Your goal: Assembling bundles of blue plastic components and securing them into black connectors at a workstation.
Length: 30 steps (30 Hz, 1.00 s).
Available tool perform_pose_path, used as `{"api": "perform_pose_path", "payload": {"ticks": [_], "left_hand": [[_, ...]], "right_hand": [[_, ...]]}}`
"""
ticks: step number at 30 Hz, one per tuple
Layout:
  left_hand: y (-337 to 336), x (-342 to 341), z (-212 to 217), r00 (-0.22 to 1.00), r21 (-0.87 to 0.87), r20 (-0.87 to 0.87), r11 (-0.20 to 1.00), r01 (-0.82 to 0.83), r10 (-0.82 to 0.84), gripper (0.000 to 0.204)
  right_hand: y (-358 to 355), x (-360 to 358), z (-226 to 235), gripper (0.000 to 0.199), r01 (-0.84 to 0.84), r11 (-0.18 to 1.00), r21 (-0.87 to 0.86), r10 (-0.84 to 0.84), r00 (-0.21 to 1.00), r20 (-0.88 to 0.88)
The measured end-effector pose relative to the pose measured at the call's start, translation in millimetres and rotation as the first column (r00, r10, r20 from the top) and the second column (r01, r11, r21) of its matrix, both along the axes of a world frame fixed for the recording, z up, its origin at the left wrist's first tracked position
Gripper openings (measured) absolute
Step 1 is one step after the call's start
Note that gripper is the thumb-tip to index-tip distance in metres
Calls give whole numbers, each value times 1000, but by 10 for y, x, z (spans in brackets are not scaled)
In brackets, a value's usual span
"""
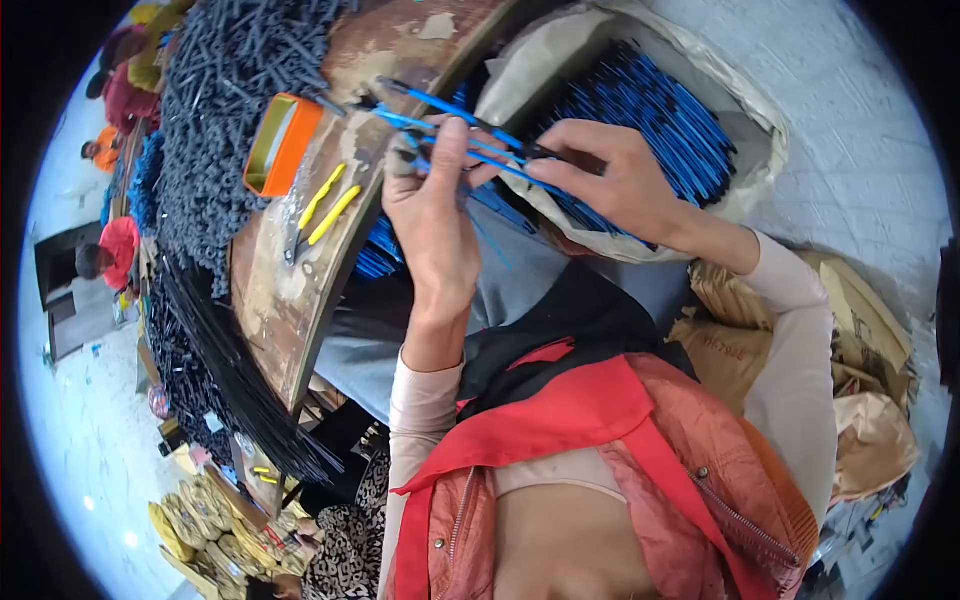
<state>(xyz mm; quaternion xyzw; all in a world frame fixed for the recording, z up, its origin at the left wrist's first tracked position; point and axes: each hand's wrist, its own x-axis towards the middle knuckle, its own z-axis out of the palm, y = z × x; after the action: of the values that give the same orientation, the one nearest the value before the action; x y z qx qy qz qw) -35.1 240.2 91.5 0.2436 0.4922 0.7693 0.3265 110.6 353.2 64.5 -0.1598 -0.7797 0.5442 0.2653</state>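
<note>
My left hand [435,215] is raised over my lap, its thumb and fingers pinched on a few thin blue sticks [440,105] whose tips point toward the wooden table edge. My right hand [610,175] grips the other end of those blue sticks, where a dark tip shows between the fingers. Right behind my right hand lies an open sack [755,130] filled with many more blue sticks [660,115]. More blue sticks [378,250] rest on my lap under my left hand.
A worn wooden table [290,290] carries an orange tin [280,145], yellow-handled pliers [322,210] and a big heap of dark grey sticks [225,90]. Long black rods [235,395] hang off it. Brown paper bags [860,370] lie on my right. Other people sit far left.
</note>
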Motion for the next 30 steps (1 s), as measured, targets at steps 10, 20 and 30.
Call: {"api": "perform_pose_path", "payload": {"ticks": [10,20,30], "left_hand": [[-886,-607,550,949,75,311,997,26,-48,25],[-799,-599,409,940,-50,278,974,221,-199,21],[-731,-582,463,953,-131,213,961,245,-214,17]], "right_hand": [[1099,128,-1160,35,-281,889,362,-133,599,789],[883,192,-1856,44,-188,905,380,-167,666,727],[1110,556,-1440,27,29,991,130,-102,787,609]]}}
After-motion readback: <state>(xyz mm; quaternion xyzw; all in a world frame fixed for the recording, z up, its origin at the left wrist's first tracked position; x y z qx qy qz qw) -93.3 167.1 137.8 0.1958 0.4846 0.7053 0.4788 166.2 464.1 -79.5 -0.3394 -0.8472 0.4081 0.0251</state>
